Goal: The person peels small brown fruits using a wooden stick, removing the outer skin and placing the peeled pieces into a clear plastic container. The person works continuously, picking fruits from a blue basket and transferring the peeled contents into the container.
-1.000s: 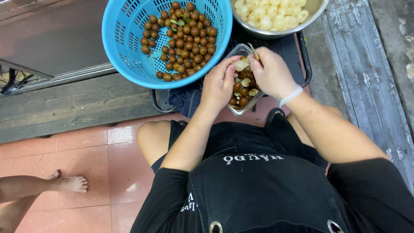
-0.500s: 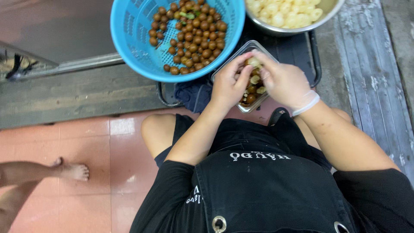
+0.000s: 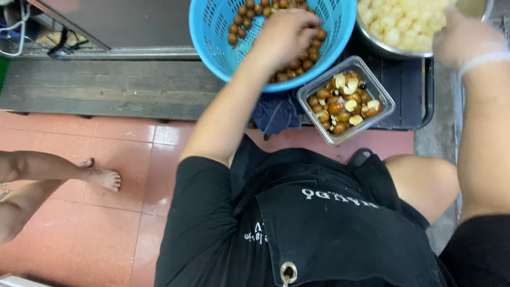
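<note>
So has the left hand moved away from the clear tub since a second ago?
Yes. The left hand has gone from over the clear tub up-left into the blue basket, onto the brown fruits.

Soft, even light fills the view, moderately bright, with no hard shadows on the red floor tiles (image 3: 79,234). The metal bowl (image 3: 396,50) at one o'clock carries a pale sheen along its rim, and the peeled fruit (image 3: 404,21) inside looks nearly washed out. Motion blur smears the right hand (image 3: 462,37) at two o'clock; the left hand (image 3: 284,34) at twelve o'clock is only slightly soft. The black apron (image 3: 340,228) at six o'clock stays dark yet readable. Straight lines bow slightly near the frame's edges.
</note>
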